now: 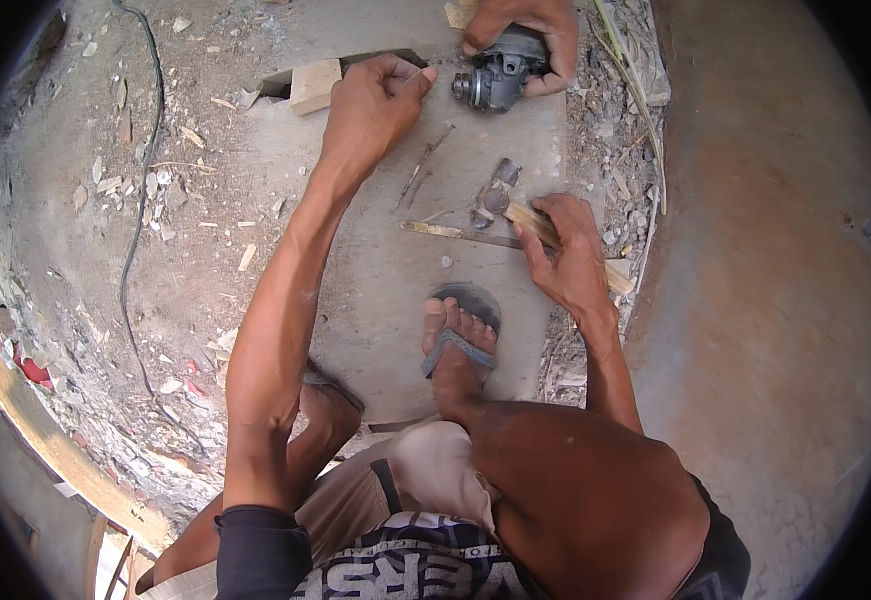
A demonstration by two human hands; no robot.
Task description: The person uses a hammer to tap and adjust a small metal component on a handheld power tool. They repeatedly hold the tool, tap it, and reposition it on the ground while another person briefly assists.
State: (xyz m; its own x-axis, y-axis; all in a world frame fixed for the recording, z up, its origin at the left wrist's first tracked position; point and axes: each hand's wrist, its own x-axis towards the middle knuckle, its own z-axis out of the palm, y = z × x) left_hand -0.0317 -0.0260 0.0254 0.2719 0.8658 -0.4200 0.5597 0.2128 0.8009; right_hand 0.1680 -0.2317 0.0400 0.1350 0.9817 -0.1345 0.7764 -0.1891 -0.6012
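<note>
My left hand (375,105) is closed at the top of the board, with thumb and fingers pinched together. What it grips, if anything, is hidden. Beside it sits a pale wooden block (315,86), next to a dark narrow gap or strip (277,88). My right hand (570,250) is closed around the wooden handle of a hammer (496,198), whose metal head rests on the board. Just below the hammer head, a thin flat strip (455,233) with a yellowish end runs toward my right fingers. At the top, another person's hand (560,30) holds a dark angle grinder (500,75).
My sandalled foot (455,335) stands on the grey board (385,290). Thin dark sticks (420,175) lie between my hands. A black cable (145,200) runs down the left over dirt and wood chips. Rubble (605,140) borders a smooth brown surface (755,250) at the right.
</note>
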